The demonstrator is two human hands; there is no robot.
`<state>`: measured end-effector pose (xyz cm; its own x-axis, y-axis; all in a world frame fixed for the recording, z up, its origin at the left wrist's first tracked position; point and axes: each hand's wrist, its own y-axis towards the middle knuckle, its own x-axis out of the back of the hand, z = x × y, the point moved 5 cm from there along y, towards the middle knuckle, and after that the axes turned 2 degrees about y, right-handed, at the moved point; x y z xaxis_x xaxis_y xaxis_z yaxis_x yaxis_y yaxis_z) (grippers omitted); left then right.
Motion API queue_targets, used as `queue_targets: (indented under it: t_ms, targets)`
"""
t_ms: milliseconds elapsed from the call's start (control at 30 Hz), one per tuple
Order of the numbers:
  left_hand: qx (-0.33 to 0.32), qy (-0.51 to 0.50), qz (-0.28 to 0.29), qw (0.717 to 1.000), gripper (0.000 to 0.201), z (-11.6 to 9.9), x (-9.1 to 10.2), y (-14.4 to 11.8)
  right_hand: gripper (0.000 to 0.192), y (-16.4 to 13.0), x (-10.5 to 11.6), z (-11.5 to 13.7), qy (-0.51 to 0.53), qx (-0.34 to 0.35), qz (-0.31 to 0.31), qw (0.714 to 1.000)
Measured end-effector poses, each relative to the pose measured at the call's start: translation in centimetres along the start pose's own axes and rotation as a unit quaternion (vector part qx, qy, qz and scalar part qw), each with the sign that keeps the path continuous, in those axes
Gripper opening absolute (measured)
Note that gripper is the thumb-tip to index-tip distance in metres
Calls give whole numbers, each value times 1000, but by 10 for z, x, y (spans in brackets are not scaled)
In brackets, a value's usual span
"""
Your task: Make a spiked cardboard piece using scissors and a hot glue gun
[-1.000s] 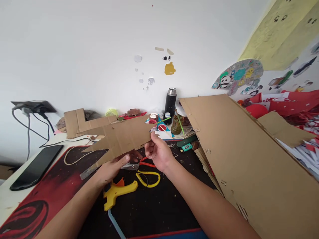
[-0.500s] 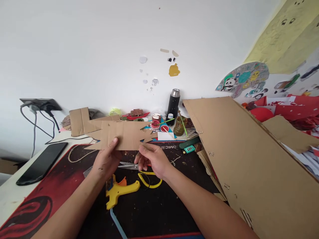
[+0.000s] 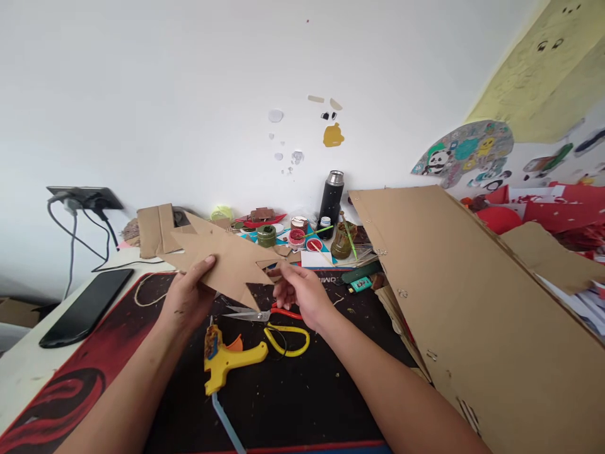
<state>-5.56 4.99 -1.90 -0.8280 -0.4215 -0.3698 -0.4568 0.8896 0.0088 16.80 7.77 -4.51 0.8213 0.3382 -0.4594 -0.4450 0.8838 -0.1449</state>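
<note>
Two hands on one jagged cardboard cutout (image 3: pixel 222 258), held up in the air above the black-and-red desk mat (image 3: pixel 293 391). Left hand (image 3: pixel 189 296) grips the cutout's lower left part, thumb pressed on the front face, fingers behind it. Right hand (image 3: pixel 302 293) pinches the cutout's right tip between thumb and fingertips — the pinch looks light.

Step in hand, as I judge it: turning and inspecting the cut shape, probably checking the edges between cuts. The next move likely calls for one hand to let go and take a tool while the other keeps the piece steady, since the thin points would bend easily under a loose hold.

The cutout is plain brown corrugated card, flat, with several sharp spikes — one points down toward the mat, others fan left and up. A small notch shows near its right end.

Just below the cutout lie scissors (image 3: pixel 265 313) with red handles; below those, a yellow loop-handled pair (image 3: pixel 288 339). A yellow glue gun (image 3: pixel 227 359) sits below and slightly left of the cutout. Behind the cutout: small paint pots (image 3: pixel 297 237) and a black flask (image 3: pixel 331 197). Well to its right leans a large cardboard sheet (image 3: pixel 472 302). A dark phone (image 3: pixel 87 306) lies left of the cutout.
</note>
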Motion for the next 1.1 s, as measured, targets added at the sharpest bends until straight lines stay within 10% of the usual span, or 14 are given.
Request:
queue_targets:
  t_ms: [267, 1100]
  targets:
    - [122, 96, 83, 984, 56, 13, -9, -13, 69, 0, 3, 7, -19, 23, 1, 1000]
    - [134, 152, 168, 965, 53, 14, -13, -18, 58, 1, 3, 2, -148, 71, 23, 986]
